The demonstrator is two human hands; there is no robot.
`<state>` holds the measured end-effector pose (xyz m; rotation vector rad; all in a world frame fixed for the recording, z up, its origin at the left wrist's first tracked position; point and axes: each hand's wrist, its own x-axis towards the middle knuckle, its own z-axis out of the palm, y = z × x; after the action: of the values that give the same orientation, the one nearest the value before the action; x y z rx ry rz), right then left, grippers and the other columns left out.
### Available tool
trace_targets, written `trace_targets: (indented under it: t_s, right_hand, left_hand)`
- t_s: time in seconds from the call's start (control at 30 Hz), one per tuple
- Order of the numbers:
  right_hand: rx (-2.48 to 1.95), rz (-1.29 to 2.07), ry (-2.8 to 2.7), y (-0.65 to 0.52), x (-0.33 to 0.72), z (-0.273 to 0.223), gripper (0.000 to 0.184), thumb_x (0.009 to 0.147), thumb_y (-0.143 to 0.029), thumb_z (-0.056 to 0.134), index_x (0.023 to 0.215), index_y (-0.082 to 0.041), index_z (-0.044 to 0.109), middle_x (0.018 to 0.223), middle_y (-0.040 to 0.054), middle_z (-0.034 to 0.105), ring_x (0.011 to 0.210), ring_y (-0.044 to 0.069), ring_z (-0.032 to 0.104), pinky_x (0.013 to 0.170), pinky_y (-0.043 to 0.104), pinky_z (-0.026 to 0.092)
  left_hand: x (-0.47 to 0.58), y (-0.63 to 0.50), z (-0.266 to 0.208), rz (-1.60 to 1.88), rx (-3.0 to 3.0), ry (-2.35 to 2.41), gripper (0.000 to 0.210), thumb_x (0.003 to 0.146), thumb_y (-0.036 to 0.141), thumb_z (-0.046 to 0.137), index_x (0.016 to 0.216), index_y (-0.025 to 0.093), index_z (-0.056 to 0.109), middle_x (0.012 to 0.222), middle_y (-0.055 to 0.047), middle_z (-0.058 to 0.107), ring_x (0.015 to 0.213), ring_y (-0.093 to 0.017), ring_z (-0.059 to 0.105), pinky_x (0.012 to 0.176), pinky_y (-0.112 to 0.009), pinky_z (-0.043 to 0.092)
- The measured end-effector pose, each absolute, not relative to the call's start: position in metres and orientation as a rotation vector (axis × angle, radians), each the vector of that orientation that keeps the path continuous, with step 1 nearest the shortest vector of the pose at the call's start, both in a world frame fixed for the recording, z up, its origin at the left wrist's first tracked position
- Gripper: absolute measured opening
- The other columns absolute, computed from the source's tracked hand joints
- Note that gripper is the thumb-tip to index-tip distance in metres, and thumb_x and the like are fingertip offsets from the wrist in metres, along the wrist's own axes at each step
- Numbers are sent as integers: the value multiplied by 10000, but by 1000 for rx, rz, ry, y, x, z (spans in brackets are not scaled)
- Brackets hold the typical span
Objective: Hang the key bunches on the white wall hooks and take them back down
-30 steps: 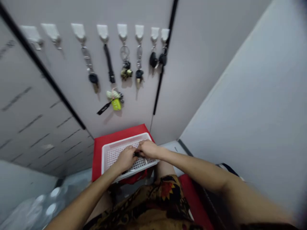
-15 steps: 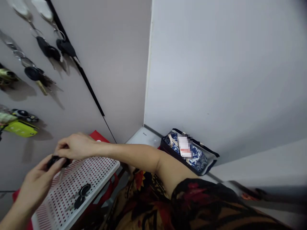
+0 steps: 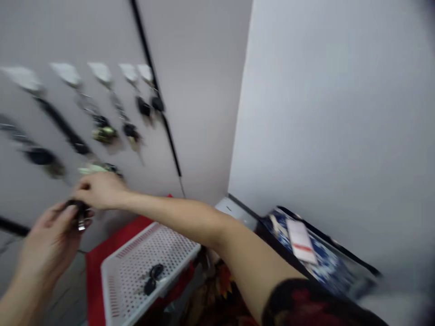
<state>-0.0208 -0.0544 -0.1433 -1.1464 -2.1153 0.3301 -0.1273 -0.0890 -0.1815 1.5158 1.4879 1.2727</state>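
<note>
A black-headed key [image 3: 79, 209] with a short silver metal part is pinched between the thumb and fingers of my left hand [image 3: 50, 242], at the lower left. From just above, my right hand [image 3: 102, 190] reaches in with curled fingers closed at the top of the same key; its fingertips are partly hidden. Behind the right hand hangs a bunch with a pale green piece [image 3: 92, 169], partly covered. In the white perforated basket [image 3: 110, 290] below lie more black-headed keys [image 3: 153, 278].
White hooks [image 3: 100, 72] on the grey panel carry several key bunches [image 3: 131, 131]. A red bag or box [image 3: 95, 271] is under the basket. At the lower right, a dark-edged bag [image 3: 340, 249] holds blue-and-white patterned cloth and a white-and-red packet [image 3: 302, 240].
The view has swung left and up, so more hooks show. Both hands, with the key between them, are now beside the basket and nearer the hanging keys.
</note>
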Motion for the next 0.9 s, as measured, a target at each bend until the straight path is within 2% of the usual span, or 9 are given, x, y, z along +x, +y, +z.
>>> trace_targets:
  t_s: [0.03,0.1,0.17,0.3,0.43,0.63,0.73,0.9]
  right_hand:
    - [-1083,326,-2064,-51,-28,-140,157,658,-262,420,667,-181,555,581,-91,533,606,37,470,510,109,335]
    - [-984,437,-1988,-42,-41,-132,121,644,-210,446,653,-155,553,577,-59,547,558,46,479,512,126,356]
    - [-918,532,-1968,-31,-54,-121,104,637,-174,453,668,-141,547,537,-40,540,491,50,474,479,137,368]
    - [-829,536,-1950,-11,-76,-92,112,642,-155,435,708,-131,522,537,-19,530,426,53,458,436,158,378]
    - [-825,414,-1889,-4,-93,-58,96,626,-155,446,674,-132,526,523,-24,526,411,49,455,463,170,389]
    - [-913,127,-1944,6,-126,-14,150,636,-133,422,690,-135,561,605,5,574,518,68,500,554,182,391]
    - [-1025,-1,-1996,14,-142,-8,177,636,-117,414,709,-109,576,621,43,585,569,95,513,576,200,385]
    - [-1020,-102,-2074,10,-139,-24,241,661,-98,372,793,-81,573,678,73,581,647,113,508,627,225,371]
  left_hand:
    - [-130,-90,-173,1386,1363,1375,237,637,403,433,858,328,473,864,174,565,750,-84,507,569,-177,401]
    - [-137,-87,-156,1513,1149,1215,164,570,308,531,712,227,523,625,93,587,531,-53,493,469,-159,376]
    - [-148,-79,-139,1576,1056,1121,135,556,235,548,684,195,526,565,63,562,453,-43,471,425,-157,358]
    - [-171,-63,-108,1623,1018,1011,131,568,151,541,698,155,525,546,34,544,429,-39,474,408,-151,341]
    - [-184,-50,-80,1715,1029,917,147,566,127,548,709,117,514,531,24,530,414,-35,471,414,-153,341]
    - [-202,-27,-48,1884,1019,878,77,606,125,504,681,114,487,484,35,495,392,-33,460,391,-146,322]
    - [-208,-19,-45,1913,1011,1000,26,642,126,460,662,113,467,461,43,459,369,-26,428,397,-155,328]
    - [-215,-26,-73,1757,1112,1287,111,669,149,418,748,89,468,537,12,463,441,-39,443,468,-186,352]
